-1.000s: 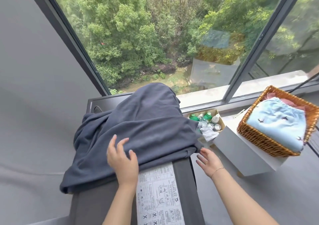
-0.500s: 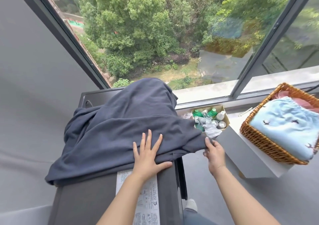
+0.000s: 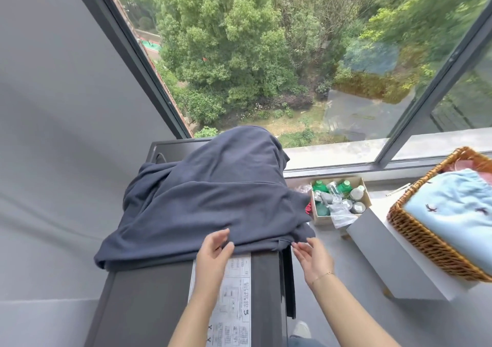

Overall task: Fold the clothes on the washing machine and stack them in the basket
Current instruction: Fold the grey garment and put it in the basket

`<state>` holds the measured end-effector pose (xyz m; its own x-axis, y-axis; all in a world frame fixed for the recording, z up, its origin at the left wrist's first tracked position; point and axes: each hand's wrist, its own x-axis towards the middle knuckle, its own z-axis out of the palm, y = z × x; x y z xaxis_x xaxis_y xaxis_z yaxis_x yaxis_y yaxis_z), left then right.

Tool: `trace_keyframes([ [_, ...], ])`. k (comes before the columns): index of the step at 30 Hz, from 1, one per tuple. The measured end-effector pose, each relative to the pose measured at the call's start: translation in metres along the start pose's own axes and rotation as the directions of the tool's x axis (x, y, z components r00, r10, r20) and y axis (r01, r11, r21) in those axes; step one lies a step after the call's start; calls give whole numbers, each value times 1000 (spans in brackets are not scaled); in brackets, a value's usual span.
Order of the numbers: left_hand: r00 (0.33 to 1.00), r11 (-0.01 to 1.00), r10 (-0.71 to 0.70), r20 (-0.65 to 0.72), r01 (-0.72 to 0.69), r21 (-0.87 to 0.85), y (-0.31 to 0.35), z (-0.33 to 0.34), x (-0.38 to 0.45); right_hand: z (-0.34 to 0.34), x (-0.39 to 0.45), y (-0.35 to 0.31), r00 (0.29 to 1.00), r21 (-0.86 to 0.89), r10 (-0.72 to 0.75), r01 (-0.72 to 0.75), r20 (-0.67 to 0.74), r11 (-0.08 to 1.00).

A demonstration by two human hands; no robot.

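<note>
Head view: the dark blue garment (image 3: pixel 213 203) is draped over the washing machine (image 3: pixel 149 301), half folded. Both hands — left hand (image 3: pixel 214 253) and right hand (image 3: pixel 314 256) — are held spread at its near hem, gripping nothing, probably to tidy the fold before the basket (image 3: pixel 415 236).

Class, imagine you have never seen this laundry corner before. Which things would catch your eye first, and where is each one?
First comes the dark blue garment, heaped over the top of the washing machine in the middle, with the left hand and the right hand at its near edge. At the right edge, the wicker basket draws the eye with a pale blue folded cloth in it. Behind both, the big window shows green trees.
</note>
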<state>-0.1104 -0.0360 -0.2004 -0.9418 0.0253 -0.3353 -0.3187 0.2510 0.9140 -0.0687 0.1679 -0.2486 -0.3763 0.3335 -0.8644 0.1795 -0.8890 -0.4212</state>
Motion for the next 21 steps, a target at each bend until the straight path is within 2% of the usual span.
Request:
trace_keyframes([
  [1,968,987,-100,-230,68,-144,-7,-10,0,2,-13,4,999,-30,-22,23,25,999],
  [2,882,958,-219,-417,112,-264,-15,-20,4,6,-26,8,997,-76,-41,46,62,996],
  [3,778,917,-340,-528,149,-371,-20,-27,10,10,-35,10,993,-122,-35,49,111,991],
  [4,692,869,-440,-572,169,-465,-21,-34,18,16,-43,13,985,-198,0,34,170,980],
  [5,642,824,-510,-572,175,-539,-22,-43,26,22,-51,20,971,-303,66,7,229,953],
  [7,588,739,-615,-525,199,-643,-14,-57,37,31,-60,36,928,-476,213,-45,306,878],
  [9,557,656,-690,-461,214,-724,-6,-76,42,40,-66,55,905,-486,270,-82,330,870],
  [11,610,624,-674,-416,169,-763,-4,-99,50,49,-66,66,915,-319,234,-125,329,939],
  [13,695,599,-618,-367,114,-793,-9,-127,60,59,-61,71,939,-105,140,-112,315,988],
  [15,764,549,-572,-299,86,-831,-13,-149,69,70,-55,70,955,27,59,-69,289,997],
  [17,827,492,-532,-180,129,-861,-13,-163,71,81,-49,66,956,145,5,-50,293,988],
  [19,848,452,-523,-88,189,-872,-17,-168,71,89,-39,55,963,272,-60,-13,261,962],
  [21,852,381,-522,-37,194,-904,-16,-177,67,97,-37,51,974,303,-128,67,186,951],
])
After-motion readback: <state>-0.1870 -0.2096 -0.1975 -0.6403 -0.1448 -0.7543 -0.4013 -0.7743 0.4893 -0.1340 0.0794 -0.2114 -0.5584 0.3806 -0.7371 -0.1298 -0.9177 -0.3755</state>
